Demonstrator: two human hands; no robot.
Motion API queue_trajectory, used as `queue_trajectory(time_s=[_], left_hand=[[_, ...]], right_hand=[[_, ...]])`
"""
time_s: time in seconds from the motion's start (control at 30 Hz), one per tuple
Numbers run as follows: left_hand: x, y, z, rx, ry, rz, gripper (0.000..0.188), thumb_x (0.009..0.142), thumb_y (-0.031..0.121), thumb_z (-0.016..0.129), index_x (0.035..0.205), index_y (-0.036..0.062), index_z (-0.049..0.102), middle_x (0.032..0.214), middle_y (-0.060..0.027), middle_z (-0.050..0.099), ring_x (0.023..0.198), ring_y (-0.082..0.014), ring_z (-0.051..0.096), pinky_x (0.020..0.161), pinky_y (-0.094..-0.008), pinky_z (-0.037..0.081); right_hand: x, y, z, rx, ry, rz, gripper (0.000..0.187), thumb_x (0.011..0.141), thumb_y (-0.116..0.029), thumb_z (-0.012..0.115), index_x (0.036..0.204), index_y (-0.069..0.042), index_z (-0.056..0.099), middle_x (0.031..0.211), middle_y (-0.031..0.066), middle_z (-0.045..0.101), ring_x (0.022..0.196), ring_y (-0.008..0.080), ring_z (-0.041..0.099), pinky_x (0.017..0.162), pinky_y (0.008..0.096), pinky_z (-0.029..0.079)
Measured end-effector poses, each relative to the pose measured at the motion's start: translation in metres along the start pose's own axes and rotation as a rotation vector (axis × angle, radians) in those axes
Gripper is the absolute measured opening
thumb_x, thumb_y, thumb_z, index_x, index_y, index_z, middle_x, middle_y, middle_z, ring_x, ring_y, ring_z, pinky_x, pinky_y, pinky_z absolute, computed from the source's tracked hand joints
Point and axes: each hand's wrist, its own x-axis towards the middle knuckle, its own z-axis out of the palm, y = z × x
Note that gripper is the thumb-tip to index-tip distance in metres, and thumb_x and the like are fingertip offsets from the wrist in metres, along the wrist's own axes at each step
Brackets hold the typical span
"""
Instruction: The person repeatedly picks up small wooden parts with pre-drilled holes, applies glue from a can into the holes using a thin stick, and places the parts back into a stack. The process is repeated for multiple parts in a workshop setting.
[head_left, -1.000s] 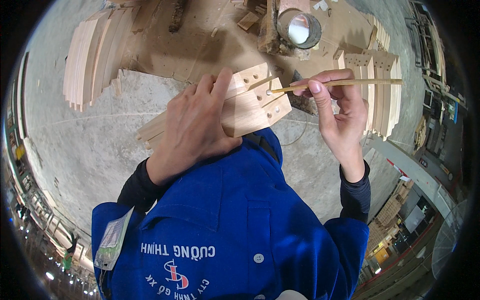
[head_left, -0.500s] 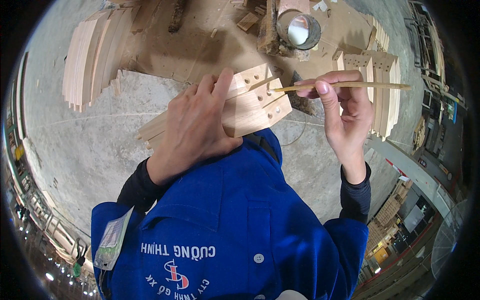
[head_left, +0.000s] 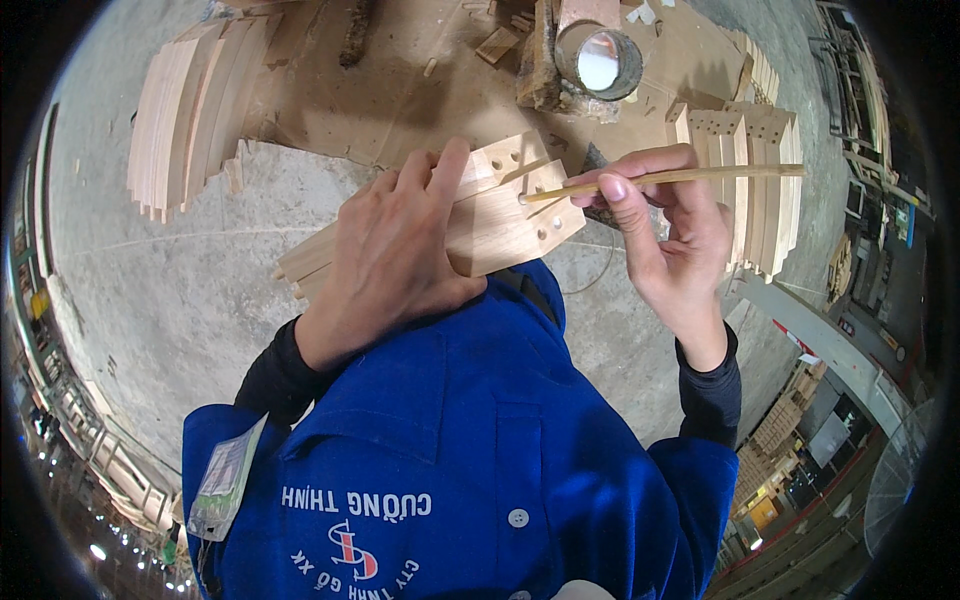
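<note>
My left hand [head_left: 395, 235] is closed around several pale wooden pieces [head_left: 485, 232] held side by side, their drilled ends pointing right. Each end has round holes in it. A thin wooden stick [head_left: 690, 176] is pinched between the thumb and fingers of my right hand [head_left: 675, 230]. The stick's left tip sits at a hole in the middle piece; whether it reaches inside cannot be made out. Whitish stuff shows in a hole of the nearest piece. Beyond my hands stands a round pot [head_left: 600, 64] with white liquid in it.
Curved wooden pieces [head_left: 190, 110] are stacked on the far left. Another stack with drilled ends [head_left: 745, 180] stands right, close behind my right hand. Brown cardboard [head_left: 430, 110] with wood scraps covers part of the concrete floor [head_left: 170, 300]. A rough block [head_left: 540, 70] adjoins the pot.
My right hand has moved left with the stick. Its tip has shifted from a hole near the middle piece's end to one further in. My left hand stays in place.
</note>
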Motion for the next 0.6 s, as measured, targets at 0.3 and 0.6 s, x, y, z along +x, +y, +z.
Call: queue_trajectory(time_s=[0.3,0.6], left_hand=[[-0.0013,0.0034,-0.0052,-0.007,-0.084,-0.055,0.108,0.052,0.032,0.091,0.144,0.0002,0.043,0.125,-0.0208,0.062,0.11,-0.0419,0.067,0.092,-0.0473,0.055],[-0.0013,0.0032,-0.004,-0.007,-0.082,-0.061,0.107,0.053,0.031,0.09,0.144,0.0003,0.044,0.125,-0.0212,0.062,0.109,-0.0423,0.067,0.091,-0.0481,0.056]], right_hand=[[0.0008,0.0007,0.0083,0.108,0.084,0.019,0.01,0.099,-0.004,0.07,0.102,0.003,0.063,0.09,0.0092,0.072,0.079,0.0132,0.074,0.069,0.025,0.058],[-0.0013,-0.0004,0.0029,0.128,0.092,0.023,0.01,0.101,-0.005,0.068,0.105,0.003,0.064,0.089,0.0075,0.072,0.082,0.0143,0.075,0.07,0.026,0.059]])
